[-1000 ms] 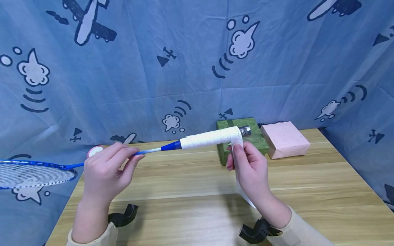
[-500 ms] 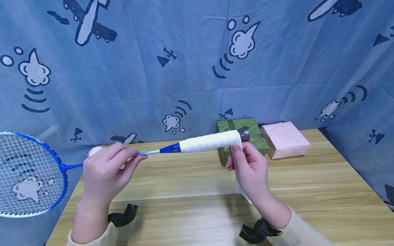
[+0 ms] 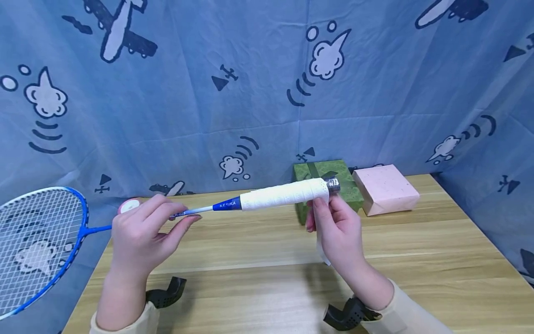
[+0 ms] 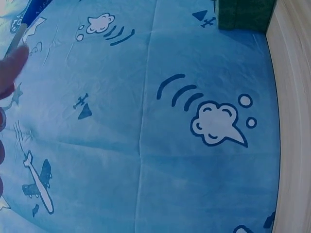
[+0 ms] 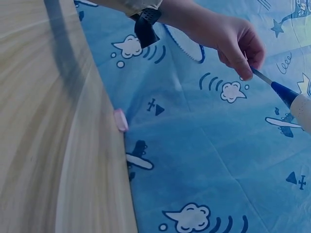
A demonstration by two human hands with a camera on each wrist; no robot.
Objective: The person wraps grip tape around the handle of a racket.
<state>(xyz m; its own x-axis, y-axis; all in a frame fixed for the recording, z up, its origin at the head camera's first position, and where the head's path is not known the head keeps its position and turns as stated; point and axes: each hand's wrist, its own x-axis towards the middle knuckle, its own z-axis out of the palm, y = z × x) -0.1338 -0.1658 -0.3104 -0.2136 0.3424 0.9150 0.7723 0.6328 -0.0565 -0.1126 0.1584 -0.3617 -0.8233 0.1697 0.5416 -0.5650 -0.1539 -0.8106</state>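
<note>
A blue and white badminton racket (image 3: pixel 227 204) is held level above the table, its strung head out to the left. My left hand (image 3: pixel 142 232) pinches the thin shaft between thumb and fingers. White grip tape (image 3: pixel 283 194) spirals round the handle almost to its dark, shiny butt end (image 3: pixel 333 184). Just below that end, my right hand (image 3: pixel 340 229) pinches the tape, and a loose tail hangs under the fingers. In the right wrist view, the left hand (image 5: pixel 240 46) shows on the shaft beside the blue cone (image 5: pixel 283 93). Only fingertips (image 4: pixel 13 65) appear in the left wrist view.
Behind the handle a green box (image 3: pixel 304 214) stands at the table's back edge, with a pink box (image 3: pixel 387 190) to its right. A small round pink and white item (image 3: pixel 129 205) lies at the back left. A blue patterned curtain (image 3: pixel 258 93) hangs behind the wooden table (image 3: pixel 250 287).
The racket has turned about its shaft, its head going from nearly edge-on to showing its strings. The wrap has crept toward the butt end, and the loose tail looks shorter.
</note>
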